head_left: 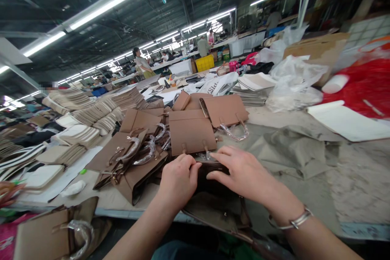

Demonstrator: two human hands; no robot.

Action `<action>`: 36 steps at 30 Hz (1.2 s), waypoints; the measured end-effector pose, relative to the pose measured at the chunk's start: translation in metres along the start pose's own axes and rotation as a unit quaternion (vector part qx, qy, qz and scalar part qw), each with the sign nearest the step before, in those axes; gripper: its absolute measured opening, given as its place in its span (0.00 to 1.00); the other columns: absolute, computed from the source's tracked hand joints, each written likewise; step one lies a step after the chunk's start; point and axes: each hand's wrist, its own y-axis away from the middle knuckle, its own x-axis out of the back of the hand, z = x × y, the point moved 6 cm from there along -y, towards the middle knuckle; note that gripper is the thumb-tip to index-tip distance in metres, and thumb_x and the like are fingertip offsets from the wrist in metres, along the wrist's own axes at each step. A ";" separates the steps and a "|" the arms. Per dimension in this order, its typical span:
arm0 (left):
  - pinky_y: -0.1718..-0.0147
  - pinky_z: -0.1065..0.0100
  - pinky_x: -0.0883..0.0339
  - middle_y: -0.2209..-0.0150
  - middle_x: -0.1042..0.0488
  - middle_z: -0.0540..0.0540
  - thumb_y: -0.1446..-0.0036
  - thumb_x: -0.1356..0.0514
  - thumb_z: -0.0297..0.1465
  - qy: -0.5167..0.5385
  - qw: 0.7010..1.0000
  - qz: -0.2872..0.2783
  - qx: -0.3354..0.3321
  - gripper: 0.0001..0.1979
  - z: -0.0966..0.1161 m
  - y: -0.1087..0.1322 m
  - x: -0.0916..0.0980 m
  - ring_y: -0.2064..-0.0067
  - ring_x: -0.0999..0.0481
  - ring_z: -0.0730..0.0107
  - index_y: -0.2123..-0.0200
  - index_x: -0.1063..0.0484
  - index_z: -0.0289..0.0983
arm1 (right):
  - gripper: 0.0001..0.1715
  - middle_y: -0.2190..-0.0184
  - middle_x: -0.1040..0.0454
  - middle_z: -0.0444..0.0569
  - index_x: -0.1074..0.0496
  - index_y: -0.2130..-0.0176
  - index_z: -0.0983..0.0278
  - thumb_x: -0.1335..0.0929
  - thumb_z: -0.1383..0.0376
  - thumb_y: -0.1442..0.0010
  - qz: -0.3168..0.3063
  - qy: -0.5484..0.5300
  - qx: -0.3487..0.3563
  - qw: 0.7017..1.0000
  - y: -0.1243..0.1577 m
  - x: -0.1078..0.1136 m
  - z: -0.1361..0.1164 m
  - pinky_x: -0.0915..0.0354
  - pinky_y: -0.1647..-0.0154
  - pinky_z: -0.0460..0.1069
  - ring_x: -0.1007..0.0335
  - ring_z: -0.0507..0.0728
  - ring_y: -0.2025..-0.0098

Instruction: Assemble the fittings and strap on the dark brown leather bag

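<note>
My left hand (178, 180) is curled into a fist-like grip on the left side of a dark brown handbag (213, 201) lying at the table's near edge. My right hand (240, 172) rests on top of the same bag, fingers bent over its dark upper part. A silver bracelet (294, 221) circles my right wrist. Just beyond my hands lies a tan handbag (191, 134) with plastic-wrapped handles, and more tan bags (131, 154) are piled to the left.
Stacks of flat tan and cream pieces (79, 122) fill the left side. Grey cloth (289, 150), white sheets (347, 120), plastic bags (292, 81) and red material (365, 81) lie to the right. Another tan bag (51, 233) sits at lower left. People stand at far tables.
</note>
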 end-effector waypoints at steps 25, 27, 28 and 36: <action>0.40 0.50 0.37 0.40 0.32 0.37 0.48 0.39 0.19 0.128 0.976 -0.169 0.041 0.46 -0.014 0.022 0.008 0.40 0.31 0.54 0.30 0.58 0.42 | 0.12 0.72 0.26 0.47 0.25 0.70 0.61 0.33 0.63 0.35 -0.020 0.153 -0.099 0.983 0.006 0.014 0.000 0.45 0.73 0.49 0.28 0.57 0.70; 0.38 0.52 0.39 0.38 0.34 0.38 0.49 0.42 0.16 0.101 0.981 -0.167 0.011 0.44 -0.009 0.015 0.016 0.38 0.32 0.56 0.32 0.53 0.42 | 0.13 0.72 0.25 0.48 0.25 0.70 0.62 0.34 0.63 0.35 -0.036 0.166 -0.111 0.979 0.011 0.018 0.000 0.47 0.74 0.49 0.27 0.57 0.71; 0.37 0.53 0.42 0.37 0.35 0.40 0.50 0.42 0.15 0.093 0.984 -0.154 -0.014 0.41 -0.004 0.010 0.020 0.37 0.35 0.58 0.34 0.47 0.42 | 0.13 0.72 0.25 0.48 0.25 0.70 0.62 0.34 0.63 0.34 -0.045 0.168 -0.113 0.978 0.012 0.019 -0.002 0.47 0.75 0.49 0.27 0.57 0.71; 0.47 0.56 0.31 0.49 0.26 0.43 0.47 0.32 0.31 0.072 0.995 -0.055 -0.046 0.12 0.027 -0.008 0.008 0.48 0.26 0.57 0.59 0.28 0.38 | 0.14 0.71 0.23 0.50 0.24 0.68 0.62 0.35 0.62 0.34 -0.073 0.169 -0.141 0.973 0.011 0.019 0.003 0.46 0.75 0.49 0.26 0.59 0.70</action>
